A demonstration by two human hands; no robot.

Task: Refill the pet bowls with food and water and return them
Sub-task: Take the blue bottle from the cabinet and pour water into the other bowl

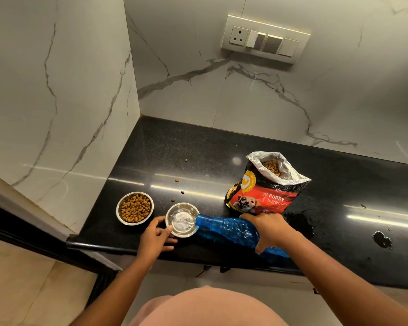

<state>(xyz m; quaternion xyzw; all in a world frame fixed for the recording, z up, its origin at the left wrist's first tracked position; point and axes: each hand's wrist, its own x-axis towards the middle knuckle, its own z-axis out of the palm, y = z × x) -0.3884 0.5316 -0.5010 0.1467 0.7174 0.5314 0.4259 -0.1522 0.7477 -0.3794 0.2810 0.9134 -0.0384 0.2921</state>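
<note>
Two steel bowls stand near the front of the black counter (198, 156). The left bowl (134, 208) is full of brown kibble. The right bowl (182, 220) holds a little water. My left hand (156, 236) grips that bowl's near-left rim. My right hand (267, 229) holds a blue plastic bottle (229, 229) tipped on its side, its mouth over the bowl's right rim, and water runs from it into the bowl. An open red and black puppy food bag (266, 184) stands just behind the bottle, kibble showing inside.
A few loose kibble pieces (176, 180) lie on the counter behind the bowls. Water patches (382, 240) wet the counter at the right. Marble walls close the corner at left and back, with a switch panel (265, 38) above.
</note>
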